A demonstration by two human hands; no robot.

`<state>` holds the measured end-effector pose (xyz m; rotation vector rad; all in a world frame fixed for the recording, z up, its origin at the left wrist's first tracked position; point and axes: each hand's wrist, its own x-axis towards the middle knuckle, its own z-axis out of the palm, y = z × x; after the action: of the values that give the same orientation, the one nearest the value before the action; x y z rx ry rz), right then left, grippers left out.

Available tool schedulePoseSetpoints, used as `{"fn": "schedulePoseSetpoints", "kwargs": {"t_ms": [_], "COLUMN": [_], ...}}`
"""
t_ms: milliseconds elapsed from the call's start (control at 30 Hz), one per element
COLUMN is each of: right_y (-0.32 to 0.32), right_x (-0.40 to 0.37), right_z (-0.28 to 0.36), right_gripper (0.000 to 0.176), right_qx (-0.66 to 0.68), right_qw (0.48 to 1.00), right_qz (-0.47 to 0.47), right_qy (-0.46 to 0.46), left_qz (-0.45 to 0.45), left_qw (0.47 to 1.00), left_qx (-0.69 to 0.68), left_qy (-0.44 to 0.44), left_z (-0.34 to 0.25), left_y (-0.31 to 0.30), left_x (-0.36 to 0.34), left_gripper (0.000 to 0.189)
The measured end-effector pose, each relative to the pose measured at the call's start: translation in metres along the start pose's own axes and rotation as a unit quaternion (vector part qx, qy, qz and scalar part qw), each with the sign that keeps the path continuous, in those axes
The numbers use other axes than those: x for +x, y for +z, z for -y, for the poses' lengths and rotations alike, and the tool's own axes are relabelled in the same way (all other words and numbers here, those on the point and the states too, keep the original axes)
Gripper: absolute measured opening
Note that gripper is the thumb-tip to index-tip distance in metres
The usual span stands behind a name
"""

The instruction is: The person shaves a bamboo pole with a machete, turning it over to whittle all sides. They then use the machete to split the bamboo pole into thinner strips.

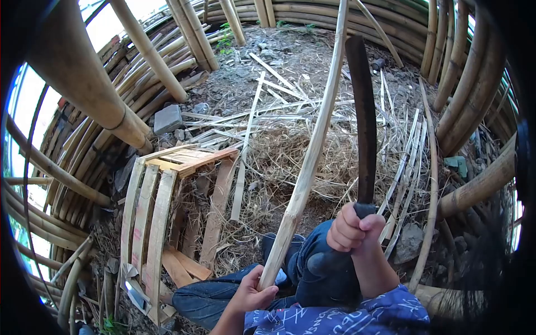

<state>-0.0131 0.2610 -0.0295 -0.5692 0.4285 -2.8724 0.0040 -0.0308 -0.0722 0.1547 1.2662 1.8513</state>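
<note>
My left hand [252, 290] is closed round the near end of a long split bamboo strip [304, 190], which slants up and away from my lap. In my right hand [355, 228] is a machete [364, 117], gripped by its dark handle with the long dark blade pointing up. The blade stands to the right of the strip, apart from it. My bent knee in blue jeans [321, 262] lies between the two hands. Pale shavings [296, 151] cover the ground beyond my legs.
A wooden slatted crate [151, 218] stands on the left. Thin split strips [407, 167] lie to the right and ahead. A grey block [167, 119] rests near thick bamboo poles [148, 53]. Stacked bamboo [385, 25] lines the back. A rock [410, 243] sits at right.
</note>
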Motion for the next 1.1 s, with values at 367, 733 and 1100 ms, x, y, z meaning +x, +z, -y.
{"fn": "schedulePoseSetpoints", "kwargs": {"t_ms": [367, 733, 1100], "right_y": [-0.008, -0.003, 0.010], "right_x": [-0.005, -0.006, -0.005], "right_z": [0.006, 0.002, -0.016], "right_gripper": [0.013, 0.015, 0.018], "right_qx": [-0.001, -0.094, -0.266], "right_qw": [0.999, 0.991, 0.942], "right_qz": [-0.004, -0.082, -0.146], "right_qy": [-0.036, -0.045, -0.146], "left_qz": [-0.099, -0.180, -0.131], "left_qw": [0.989, 0.952, 0.972], "left_qx": [0.103, 0.217, 0.192], "left_qy": [0.042, 0.120, 0.039], "left_z": [0.017, 0.046, 0.046], "left_y": [-0.008, -0.028, -0.007], "left_x": [0.003, 0.010, 0.011], "left_gripper": [0.025, 0.020, 0.016]}}
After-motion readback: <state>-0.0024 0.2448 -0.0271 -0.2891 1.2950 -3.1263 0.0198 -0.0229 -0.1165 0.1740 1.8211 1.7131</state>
